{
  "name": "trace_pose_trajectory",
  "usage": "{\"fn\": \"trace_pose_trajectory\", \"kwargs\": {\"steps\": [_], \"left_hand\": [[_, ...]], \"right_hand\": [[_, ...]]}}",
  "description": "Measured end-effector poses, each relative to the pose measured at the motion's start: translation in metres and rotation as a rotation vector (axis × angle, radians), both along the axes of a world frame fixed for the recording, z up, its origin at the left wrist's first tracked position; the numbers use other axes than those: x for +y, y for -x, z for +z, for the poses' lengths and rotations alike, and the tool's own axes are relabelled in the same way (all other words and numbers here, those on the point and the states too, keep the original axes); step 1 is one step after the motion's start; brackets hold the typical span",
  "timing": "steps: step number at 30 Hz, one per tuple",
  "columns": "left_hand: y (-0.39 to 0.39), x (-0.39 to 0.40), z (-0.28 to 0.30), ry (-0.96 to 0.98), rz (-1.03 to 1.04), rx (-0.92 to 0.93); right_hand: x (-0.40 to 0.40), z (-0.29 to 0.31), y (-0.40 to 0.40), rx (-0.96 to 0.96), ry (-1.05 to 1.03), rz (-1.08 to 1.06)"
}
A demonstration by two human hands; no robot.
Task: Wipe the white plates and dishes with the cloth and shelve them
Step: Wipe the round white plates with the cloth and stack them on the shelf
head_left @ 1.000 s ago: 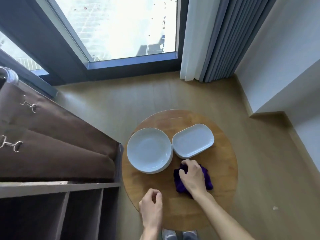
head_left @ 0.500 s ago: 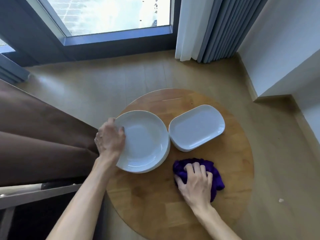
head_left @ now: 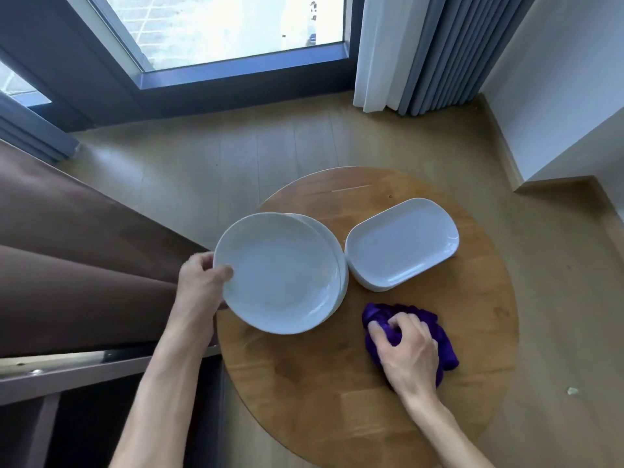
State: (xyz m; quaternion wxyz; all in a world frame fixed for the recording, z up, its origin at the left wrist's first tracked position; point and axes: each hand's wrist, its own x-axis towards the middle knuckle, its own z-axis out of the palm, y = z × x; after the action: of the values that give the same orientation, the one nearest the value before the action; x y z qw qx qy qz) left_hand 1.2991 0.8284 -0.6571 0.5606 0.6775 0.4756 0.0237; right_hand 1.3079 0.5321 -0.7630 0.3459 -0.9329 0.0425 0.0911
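A round white plate (head_left: 280, 275) is lifted off a stack of round white plates (head_left: 332, 244) on the round wooden table (head_left: 337, 400). My left hand (head_left: 202, 282) grips its left rim, thumb on top. To the right lies a stack of white oblong dishes (head_left: 401, 244). My right hand (head_left: 410, 349) clutches the crumpled purple cloth (head_left: 445, 346) on the table, just below the oblong dishes.
A shelf unit (head_left: 50, 373) with brown fabric (head_left: 84, 265) over its top stands at the left, touching the table. Window frame and grey curtains (head_left: 422, 52) are at the back, a white wall (head_left: 557, 96) on the right. A small scrap (head_left: 572, 390) lies on the wooden floor.
My left hand reached from the table's front edge to the round plates, took the top plate's rim and raised it leftwards. My right hand bunched the cloth in its fingers.
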Motion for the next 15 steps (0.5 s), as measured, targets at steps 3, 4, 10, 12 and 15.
{"fn": "trace_pose_trajectory", "kwargs": {"steps": [3,4,10,12,15], "left_hand": [[0.024,-0.018,0.003,0.309,0.019,-0.096],[0.031,-0.024,0.002,0.362,0.026,-0.136],[0.051,-0.065,-0.009,0.401,0.128,-0.376],[0.053,-0.081,-0.014,0.422,0.239,-0.443],[0.051,-0.107,-0.022,0.563,0.407,-0.486]], "right_hand": [[-0.005,0.008,-0.006,0.07,-0.168,-0.218],[-0.007,0.015,-0.01,0.09,-0.228,-0.305],[-0.005,0.088,-0.034,-0.069,-0.555,-0.538],[0.009,0.117,-0.047,-0.074,-0.641,-0.416],[0.046,0.141,-0.074,-0.076,-0.619,-0.204]]}}
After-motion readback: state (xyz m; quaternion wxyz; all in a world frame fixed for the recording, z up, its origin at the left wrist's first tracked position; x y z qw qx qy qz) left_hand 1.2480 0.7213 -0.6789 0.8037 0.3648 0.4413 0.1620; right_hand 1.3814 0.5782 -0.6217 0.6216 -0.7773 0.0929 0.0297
